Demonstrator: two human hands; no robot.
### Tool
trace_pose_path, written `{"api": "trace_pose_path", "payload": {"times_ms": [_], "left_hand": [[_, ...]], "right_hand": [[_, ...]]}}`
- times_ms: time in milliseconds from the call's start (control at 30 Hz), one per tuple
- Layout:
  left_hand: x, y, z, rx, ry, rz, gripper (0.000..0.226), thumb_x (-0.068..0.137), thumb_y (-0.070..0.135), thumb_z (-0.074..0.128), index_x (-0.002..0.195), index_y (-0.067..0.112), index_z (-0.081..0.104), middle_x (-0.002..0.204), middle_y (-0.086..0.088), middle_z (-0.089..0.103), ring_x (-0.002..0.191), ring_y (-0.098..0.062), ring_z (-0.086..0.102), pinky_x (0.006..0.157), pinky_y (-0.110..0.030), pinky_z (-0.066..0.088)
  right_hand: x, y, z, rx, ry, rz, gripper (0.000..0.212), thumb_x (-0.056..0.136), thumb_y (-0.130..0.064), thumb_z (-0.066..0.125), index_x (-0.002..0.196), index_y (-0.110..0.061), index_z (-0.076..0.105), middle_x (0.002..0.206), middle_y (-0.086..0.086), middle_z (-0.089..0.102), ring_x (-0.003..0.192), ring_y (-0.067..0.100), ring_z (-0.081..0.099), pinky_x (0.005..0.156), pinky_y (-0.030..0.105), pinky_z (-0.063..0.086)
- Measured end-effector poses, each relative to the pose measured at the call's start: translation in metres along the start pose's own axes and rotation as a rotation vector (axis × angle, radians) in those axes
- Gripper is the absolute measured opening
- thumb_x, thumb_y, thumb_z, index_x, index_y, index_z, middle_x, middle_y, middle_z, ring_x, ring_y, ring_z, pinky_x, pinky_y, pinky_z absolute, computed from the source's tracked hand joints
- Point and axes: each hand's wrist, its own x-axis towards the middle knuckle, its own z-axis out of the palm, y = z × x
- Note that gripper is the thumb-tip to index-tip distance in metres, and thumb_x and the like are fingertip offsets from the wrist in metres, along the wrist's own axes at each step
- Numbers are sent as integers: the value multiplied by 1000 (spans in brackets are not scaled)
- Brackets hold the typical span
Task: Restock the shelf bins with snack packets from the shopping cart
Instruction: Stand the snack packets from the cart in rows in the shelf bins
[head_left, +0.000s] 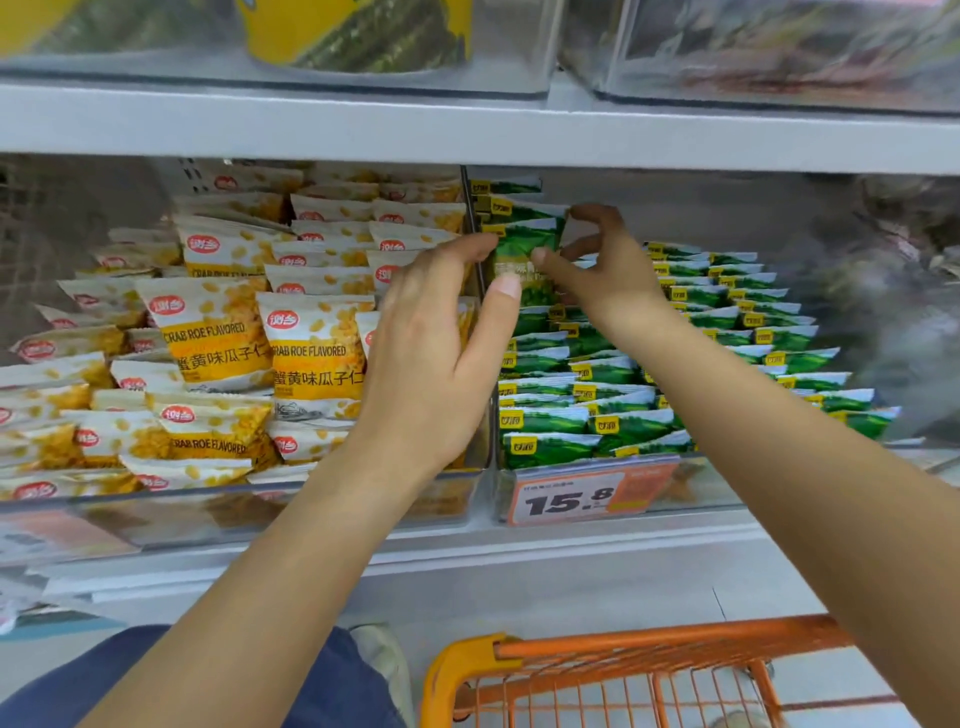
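Both hands reach into a clear plastic bin (717, 499) of green snack packets (623, 395) on a supermarket shelf (467, 135). The left hand (441, 353) is spread, fingers straight, its thumb and forefinger touching an upright green packet (524, 260) at the bin's left wall. The right hand (602, 265), fingers loosely curled, touches the same packet's right side; whether it pinches it cannot be told. The packet is glossy film, green and white with a yellow label, its long axis vertical. Below it, matching packets lie in overlapping rows. A neighbouring bin (457, 499) holds white-and-yellow crab roe packets (218, 332). An orange price card (587, 493) fronts the green bin's lower edge. An orange wire cart (623, 675) stands below.
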Motion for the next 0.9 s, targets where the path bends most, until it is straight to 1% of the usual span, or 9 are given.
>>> {"api": "trace_pose_path", "payload": {"times_ms": [133,200,333,433,500,567,667,800,900], "left_hand": [[-1,-1,1,16,-11,13,43,98,40,37,131,17,51,129,6,55,120,-8,45,96,-19,31],[-1,-1,1,13,-11,12,43,98,40,37,131,17,51,129,6,55,121,-8,45,97,-19,31],[-2,0,0,24,-28,-3,41,98,38,38,132,18,50,128,9,52,120,-5,42,95,-12,28],[-2,0,0,37,-31,4,41,98,38,38,132,18,51,128,8,53,120,-6,42,94,-11,28],[-2,0,0,46,-31,10,40,98,37,39,132,18,51,128,7,53,120,-6,42,93,-10,27],[-2,0,0,52,-30,21,39,99,35,39,131,17,51,124,10,51,118,-3,41,93,-4,23],[-2,-1,1,48,-22,26,36,99,33,40,130,19,52,119,16,46,113,4,39,92,-2,22],[-2,0,1,63,-29,25,39,99,36,39,129,17,52,121,13,50,117,-6,43,93,-7,25],[-2,-1,1,72,-36,17,45,97,41,35,131,17,52,127,4,55,120,-9,44,94,-11,27]], "right_hand": [[-9,-3,9,-112,-111,-29,88,75,-44,75,147,-24,27,135,4,50,123,21,50,100,37,44],[-10,-5,10,-113,-73,-16,88,73,-44,77,145,-21,32,137,4,50,124,20,49,100,32,43],[-11,-8,4,-75,65,-10,63,75,-45,76,125,-16,52,105,-5,57,97,12,55,76,25,44],[-11,-5,3,-64,4,11,42,78,-44,74,108,-19,57,81,-16,52,72,-1,51,55,16,37],[-8,-9,3,-88,-18,36,34,80,-46,72,89,-20,52,77,-15,51,68,-2,49,50,10,34],[-3,-13,5,-115,-26,57,44,79,-50,71,102,-18,53,97,-2,61,91,13,60,65,16,40],[3,-21,15,-74,30,80,86,79,-48,72,146,-14,31,140,10,49,126,24,48,91,28,42],[1,-18,24,-78,-97,121,86,88,-39,64,153,-15,13,153,7,34,137,24,37,101,31,38],[-5,-12,21,-28,-183,172,90,90,-24,64,153,-19,0,150,6,39,129,23,46,98,30,43]]}}
